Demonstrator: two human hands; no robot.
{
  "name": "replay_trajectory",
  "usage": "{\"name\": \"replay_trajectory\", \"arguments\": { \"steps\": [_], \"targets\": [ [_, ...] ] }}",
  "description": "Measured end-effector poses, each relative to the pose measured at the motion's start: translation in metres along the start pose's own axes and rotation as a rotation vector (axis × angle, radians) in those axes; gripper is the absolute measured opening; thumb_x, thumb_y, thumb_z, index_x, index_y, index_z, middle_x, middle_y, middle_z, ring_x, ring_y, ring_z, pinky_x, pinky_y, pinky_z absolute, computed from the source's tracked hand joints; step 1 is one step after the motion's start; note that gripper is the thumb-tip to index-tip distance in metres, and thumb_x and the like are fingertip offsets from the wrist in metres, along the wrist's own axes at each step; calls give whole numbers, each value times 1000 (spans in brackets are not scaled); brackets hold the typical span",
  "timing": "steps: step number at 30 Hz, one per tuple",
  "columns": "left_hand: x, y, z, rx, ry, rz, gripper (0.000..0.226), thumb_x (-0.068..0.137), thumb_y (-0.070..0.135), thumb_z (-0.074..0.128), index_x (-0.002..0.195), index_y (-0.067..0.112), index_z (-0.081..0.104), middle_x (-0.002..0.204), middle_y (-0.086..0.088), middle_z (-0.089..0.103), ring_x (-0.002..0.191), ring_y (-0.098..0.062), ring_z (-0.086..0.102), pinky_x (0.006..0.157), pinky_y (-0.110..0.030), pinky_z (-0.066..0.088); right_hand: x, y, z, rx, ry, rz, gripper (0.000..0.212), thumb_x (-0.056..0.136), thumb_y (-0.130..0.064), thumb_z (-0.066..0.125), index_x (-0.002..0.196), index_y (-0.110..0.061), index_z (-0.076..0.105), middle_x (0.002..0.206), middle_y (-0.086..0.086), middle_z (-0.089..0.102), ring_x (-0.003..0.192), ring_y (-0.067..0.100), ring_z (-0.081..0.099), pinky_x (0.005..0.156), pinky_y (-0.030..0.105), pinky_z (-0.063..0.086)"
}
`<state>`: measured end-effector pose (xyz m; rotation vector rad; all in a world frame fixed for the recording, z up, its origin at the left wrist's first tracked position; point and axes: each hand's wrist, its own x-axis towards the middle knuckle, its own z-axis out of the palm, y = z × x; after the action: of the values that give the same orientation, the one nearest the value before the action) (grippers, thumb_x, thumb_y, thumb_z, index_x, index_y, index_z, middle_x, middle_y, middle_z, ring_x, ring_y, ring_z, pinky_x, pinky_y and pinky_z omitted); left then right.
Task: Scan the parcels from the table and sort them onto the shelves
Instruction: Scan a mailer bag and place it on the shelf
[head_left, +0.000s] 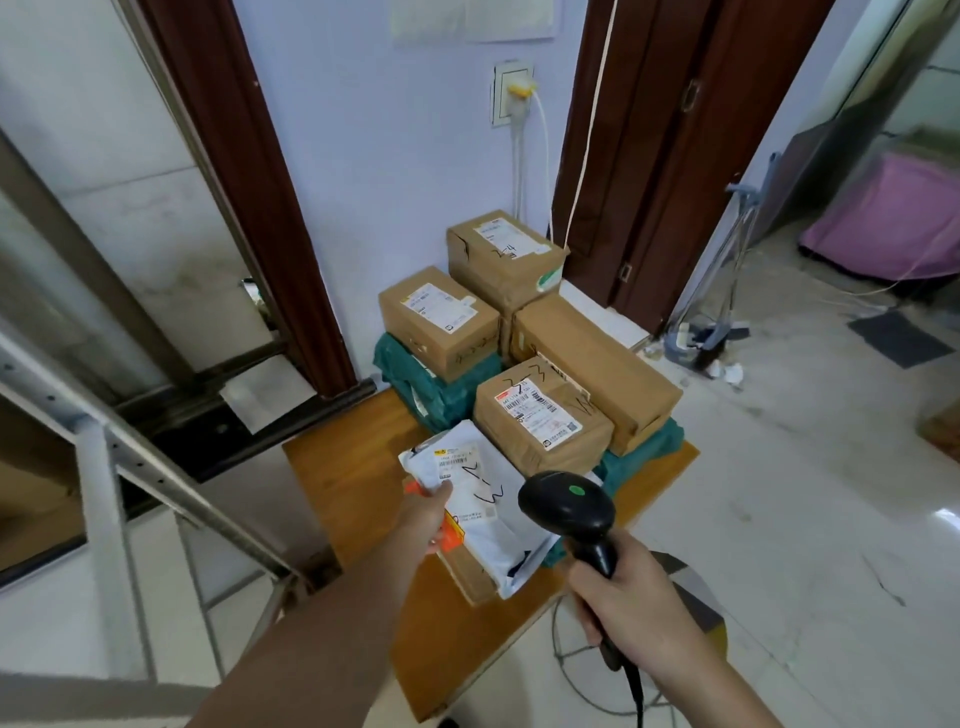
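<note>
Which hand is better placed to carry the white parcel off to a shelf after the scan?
Left. The left hand already grips the white poly mailer at its near edge, while the right hand is occupied holding the black barcode scanner.

Table (343, 499): left edge strip and near corner left bare. Far and right portions blocked by stacked cardboard boxes (540, 421) and green mailer bags (431, 389).
</note>
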<state>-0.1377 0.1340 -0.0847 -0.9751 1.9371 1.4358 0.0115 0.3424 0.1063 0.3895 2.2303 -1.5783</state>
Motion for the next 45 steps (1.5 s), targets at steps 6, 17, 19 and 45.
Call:
{"name": "replay_trajectory", "arguments": {
  "steps": [6,17,19,45],
  "targets": [
    [-14,2,7,-148,-2,38,24,105,39,57,118,19,56,96,-2,68,79,-16,67,61,-29,56,30,-1,-10,-5,-89,19,11,94,-10,61,101,-18,57,56,5,56,47,15,55,56,29,54],
    [-61,5,-23,-635,-110,206,56,80,17,88,127,12,57,120,-12,74,101,-32,77,85,-54,63,56,-35,-18,-66,-250,-140,12,96,-12,59,105,-19,56,62,5,56,53,18,56,55,25,53],
    [-77,15,-30,-646,-130,279,51,84,12,84,128,13,58,119,-11,75,99,-30,77,76,-45,65,57,-45,-13,-57,-244,-180,15,97,-11,58,108,-21,55,59,4,56,49,15,56,52,24,51],
    [-118,30,-49,-769,-152,517,42,91,6,74,130,9,61,114,-11,77,102,-33,76,78,-39,63,58,-64,29,-18,-166,-270,7,94,-13,57,88,-15,54,54,5,51,44,25,50,53,37,47]
  ]
}}
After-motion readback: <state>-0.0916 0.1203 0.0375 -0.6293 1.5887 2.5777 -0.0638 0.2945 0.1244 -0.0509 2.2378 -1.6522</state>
